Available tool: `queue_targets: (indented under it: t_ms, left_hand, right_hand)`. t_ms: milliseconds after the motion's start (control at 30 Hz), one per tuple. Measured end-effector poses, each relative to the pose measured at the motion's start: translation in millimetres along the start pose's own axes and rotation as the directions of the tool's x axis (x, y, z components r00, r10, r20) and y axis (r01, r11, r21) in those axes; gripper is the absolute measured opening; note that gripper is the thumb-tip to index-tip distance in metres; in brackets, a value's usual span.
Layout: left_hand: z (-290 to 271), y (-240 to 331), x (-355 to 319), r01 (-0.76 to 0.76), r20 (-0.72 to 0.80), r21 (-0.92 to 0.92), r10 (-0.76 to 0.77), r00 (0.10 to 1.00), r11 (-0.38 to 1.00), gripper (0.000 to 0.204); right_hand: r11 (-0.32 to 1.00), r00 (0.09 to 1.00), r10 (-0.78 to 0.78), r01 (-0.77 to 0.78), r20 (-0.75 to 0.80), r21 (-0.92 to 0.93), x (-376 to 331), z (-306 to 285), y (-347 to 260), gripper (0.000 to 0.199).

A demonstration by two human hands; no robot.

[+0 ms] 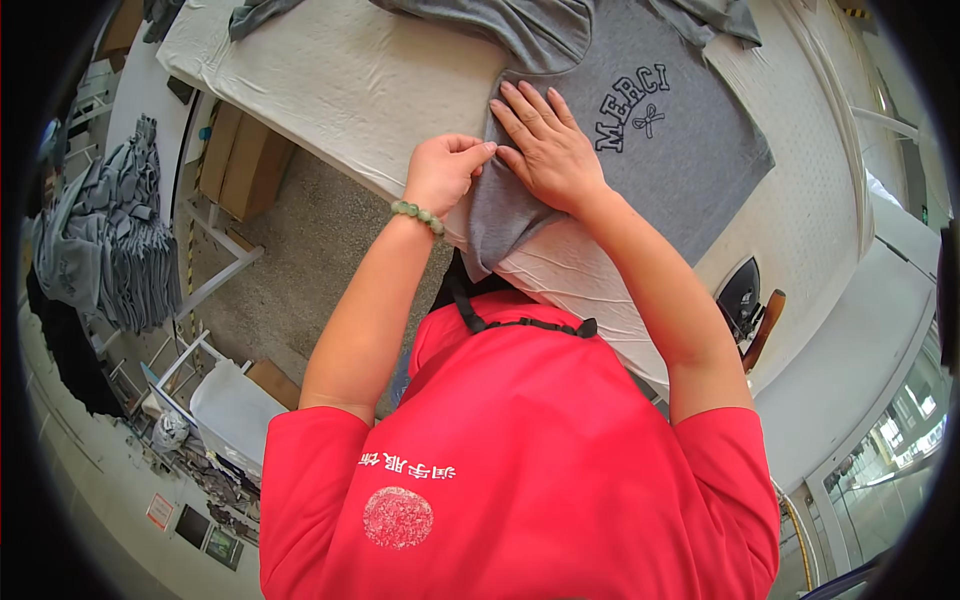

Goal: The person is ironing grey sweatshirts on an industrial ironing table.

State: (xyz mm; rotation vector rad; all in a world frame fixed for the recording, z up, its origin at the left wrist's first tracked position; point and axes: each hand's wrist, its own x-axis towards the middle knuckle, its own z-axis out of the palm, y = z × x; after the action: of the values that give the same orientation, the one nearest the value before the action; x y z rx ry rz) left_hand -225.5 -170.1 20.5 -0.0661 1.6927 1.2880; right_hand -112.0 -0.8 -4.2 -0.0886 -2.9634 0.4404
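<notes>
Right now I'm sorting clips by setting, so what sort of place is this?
Most likely a garment finishing or pressing workshop. The hands, left hand and right hand, smooth a grey T-shirt on a padded table; an iron rests at its edge, and a stack of grey garments hangs nearby.

**A garment workshop's pressing station**

I'm standing in a clothing workshop — I'm leaning over a long padded ironing table (340,90) where grey T-shirts (660,130) are lying. An iron (742,295) is resting at its edge, more grey garments are hanging in a stack (120,240) to my left — cardboard boxes (240,160) are sitting below.
</notes>
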Motion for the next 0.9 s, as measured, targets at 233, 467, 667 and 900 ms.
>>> queue_targets:
  t_ms: [233, 467, 667, 900]
  left_hand:
    - [2, 7, -1, -0.179, -0.056, 0.657, 0.283, 0.957, 0.732, 0.022]
    - [1, 0, -2, -0.302, 0.034, 0.865, 0.552, 0.833, 0.402, 0.025]
    - [-2, 14, -6, -0.347, 0.102, 0.882, 0.589, 0.802, 0.319, 0.023]
    - [63, 135, 84, -0.733, 0.399, 0.680, 0.851, 0.340, -0.026, 0.030]
  right_hand:
    - [0.997, 1.000, -0.011, 0.011, -0.001, 0.070, 5, -6, 3, 0.061]
    - [0.991, 0.993, -0.077, 0.066, 0.090, 0.112, -14, -15, 16, 0.061]
    - [0.979, 0.985, -0.145, 0.129, 0.089, 0.157, -96, -45, 19, 0.050]
    - [0.976, 0.972, 0.146, -0.110, -0.186, 0.190, -12, -84, 141, 0.018]
